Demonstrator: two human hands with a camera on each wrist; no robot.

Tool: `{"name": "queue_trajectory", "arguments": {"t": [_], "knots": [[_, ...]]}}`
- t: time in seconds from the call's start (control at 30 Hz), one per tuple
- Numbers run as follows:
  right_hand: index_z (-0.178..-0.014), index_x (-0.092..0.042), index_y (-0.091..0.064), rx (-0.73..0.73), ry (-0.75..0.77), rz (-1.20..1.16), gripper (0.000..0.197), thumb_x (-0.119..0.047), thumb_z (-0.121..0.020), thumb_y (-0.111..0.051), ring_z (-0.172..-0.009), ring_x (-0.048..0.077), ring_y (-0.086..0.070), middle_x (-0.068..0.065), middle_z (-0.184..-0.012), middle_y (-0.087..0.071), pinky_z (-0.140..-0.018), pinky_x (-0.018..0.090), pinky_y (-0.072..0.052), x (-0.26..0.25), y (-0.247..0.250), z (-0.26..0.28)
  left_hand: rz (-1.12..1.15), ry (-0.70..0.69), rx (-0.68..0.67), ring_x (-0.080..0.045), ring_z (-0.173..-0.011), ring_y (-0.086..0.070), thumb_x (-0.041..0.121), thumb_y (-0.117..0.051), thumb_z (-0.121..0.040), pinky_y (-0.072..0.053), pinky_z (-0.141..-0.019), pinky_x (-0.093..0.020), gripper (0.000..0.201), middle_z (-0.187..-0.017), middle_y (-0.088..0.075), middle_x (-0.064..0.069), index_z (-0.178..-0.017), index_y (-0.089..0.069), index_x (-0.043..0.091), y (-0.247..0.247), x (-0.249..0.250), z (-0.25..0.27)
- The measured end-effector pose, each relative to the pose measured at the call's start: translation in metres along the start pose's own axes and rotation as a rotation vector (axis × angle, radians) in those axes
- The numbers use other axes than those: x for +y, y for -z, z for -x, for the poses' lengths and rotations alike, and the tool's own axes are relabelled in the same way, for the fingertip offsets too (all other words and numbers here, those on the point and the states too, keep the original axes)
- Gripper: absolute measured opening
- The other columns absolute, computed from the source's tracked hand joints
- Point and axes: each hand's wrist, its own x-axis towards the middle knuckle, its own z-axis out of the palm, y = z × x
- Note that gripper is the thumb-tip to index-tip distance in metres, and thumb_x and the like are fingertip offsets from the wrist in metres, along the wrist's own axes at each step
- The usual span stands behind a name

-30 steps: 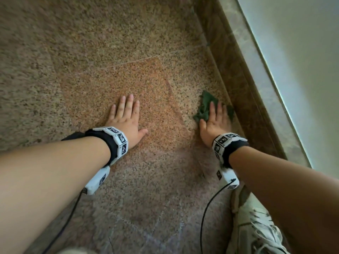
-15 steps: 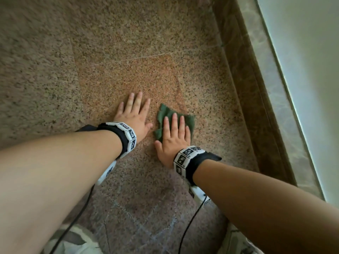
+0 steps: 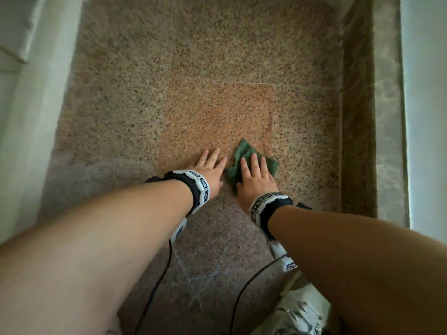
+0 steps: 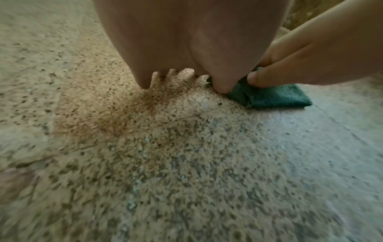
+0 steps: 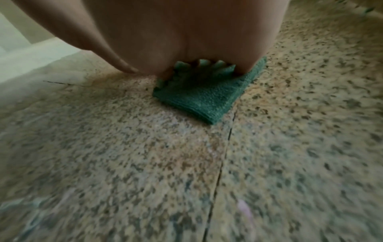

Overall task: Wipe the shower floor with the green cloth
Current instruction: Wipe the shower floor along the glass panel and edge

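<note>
The right hand [image 3: 256, 180] lies with its fingers [image 3: 254, 163] straight and spread, pressing the green cloth [image 3: 244, 151] flat onto the shower floor [image 3: 217, 56], near the middle, on the reddish slab. Just left of it, the left hand [image 3: 210, 170] rests flat on bare stone, fingers extended, holding nothing. The cloth looks soft, light and limp; I judge a flat palm over its centre controls it best. Only the right wrist view shows its stacked folded layers [image 5: 199, 104]; the head view shows 2 side walls.
</note>
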Motion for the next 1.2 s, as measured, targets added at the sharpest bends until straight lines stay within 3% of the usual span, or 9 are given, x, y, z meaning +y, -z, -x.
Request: {"name": "queue_trajectory", "arguments": {"t": [0.17, 0.27, 0.4, 0.6, 0.77, 0.87, 1.03, 1.1, 1.2], "knots": [[-0.155, -0.023, 0.013, 0.085, -0.058, 0.019, 0.069, -0.038, -0.103, -0.03, -0.147, 0.028, 0.022, 0.004, -0.161, 0.023, -0.12, 0.043, 0.0, -0.002, -0.011, -0.005, -0.16, -0.145, 0.177, -0.024, -0.148, 0.023, 0.035, -0.03, -0.105, -0.002, -0.12, -0.048, 0.066, -0.16, 0.028, 0.006, -0.155, 0.012, 0.033, -0.007, -0.027, -0.01], [-0.156, -0.022, 0.009, 0.109, -0.087, 0.025, 0.068, -0.038, -0.103, -0.03, -0.148, 0.029, 0.02, 0.004, -0.161, 0.021, -0.121, 0.044, 0.001, -0.022, -0.022, -0.007, -0.195, -0.221, 0.175, -0.023, -0.149, 0.02, 0.035, -0.03, -0.105, -0.005, -0.121, -0.048, 0.064, -0.16, 0.026, 0.006, -0.155, 0.009, 0.033, -0.015, -0.056, -0.005], [-0.155, -0.022, 0.009, 0.076, 0.004, 0.083, 0.067, -0.037, -0.103, -0.029, -0.147, 0.029, 0.023, 0.003, -0.161, 0.023, -0.121, 0.048, -0.003, -0.061, -0.047, 0.005, -0.272, -0.292, 0.25, -0.024, -0.149, 0.018, 0.041, -0.033, -0.104, -0.005, -0.12, -0.048, 0.064, -0.162, 0.023, 0.003, -0.157, 0.0, 0.03, -0.031, -0.09, -0.003], [-0.155, -0.024, 0.011, 0.057, -0.044, 0.1, 0.068, -0.036, -0.103, -0.031, -0.147, 0.025, 0.023, 0.002, -0.16, 0.024, -0.122, 0.043, 0.001, -0.101, -0.084, 0.036, -0.305, -0.352, 0.252, -0.032, -0.147, 0.024, 0.057, -0.045, -0.094, -0.001, -0.12, -0.054, 0.079, -0.16, 0.027, -0.002, -0.157, -0.006, 0.028, -0.045, -0.096, 0.001], [-0.154, -0.02, 0.015, 0.173, -0.135, 0.019, 0.076, -0.042, -0.101, -0.034, -0.147, 0.018, 0.023, -0.001, -0.161, 0.022, -0.121, 0.035, 0.007, -0.093, -0.093, 0.038, -0.339, -0.358, 0.272, -0.033, -0.146, 0.024, 0.069, -0.057, -0.083, 0.002, -0.12, -0.052, 0.104, -0.16, 0.029, -0.002, -0.157, 0.003, 0.027, -0.06, -0.104, 0.005], [-0.154, -0.018, 0.015, 0.213, -0.126, 0.031, 0.077, -0.046, -0.1, -0.032, -0.147, 0.019, 0.023, -0.002, -0.159, 0.023, -0.119, 0.032, 0.012, -0.091, -0.099, 0.036, -0.305, -0.332, 0.267, -0.031, -0.147, 0.025, 0.068, -0.061, -0.081, 0.001, -0.121, -0.051, 0.106, -0.159, 0.029, 0.001, -0.157, 0.002, 0.029, -0.062, -0.099, 0.008], [-0.153, -0.019, 0.018, 0.222, -0.105, 0.048, 0.074, -0.048, -0.101, -0.026, -0.147, 0.018, 0.023, -0.004, -0.156, 0.028, -0.121, 0.035, 0.008, -0.08, -0.103, 0.044, -0.292, -0.28, 0.24, -0.03, -0.146, 0.025, 0.065, -0.063, -0.082, 0.0, -0.121, -0.052, 0.107, -0.158, 0.032, 0.002, -0.156, 0.007, 0.03, -0.064, -0.095, 0.012], [-0.153, -0.018, 0.018, 0.224, -0.195, 0.015, 0.073, -0.048, -0.101, -0.024, -0.147, 0.019, 0.023, -0.001, -0.158, 0.026, -0.121, 0.037, 0.007, -0.051, -0.103, 0.053, -0.287, -0.265, 0.207, -0.03, -0.146, 0.025, 0.063, -0.062, -0.084, 0.001, -0.121, -0.051, 0.108, -0.157, 0.034, 0.003, -0.155, 0.014, 0.032, -0.064, -0.092, 0.015], [-0.153, -0.012, 0.018, 0.189, -0.481, -0.073, 0.073, -0.046, -0.101, -0.02, -0.147, 0.024, 0.022, 0.008, -0.16, 0.025, -0.122, 0.041, 0.005, 0.016, -0.099, 0.076, -0.291, -0.249, 0.171, -0.03, -0.146, 0.026, 0.061, -0.062, -0.085, 0.002, -0.12, -0.05, 0.109, -0.156, 0.036, 0.003, -0.153, 0.019, 0.033, -0.063, -0.091, 0.017]]}}
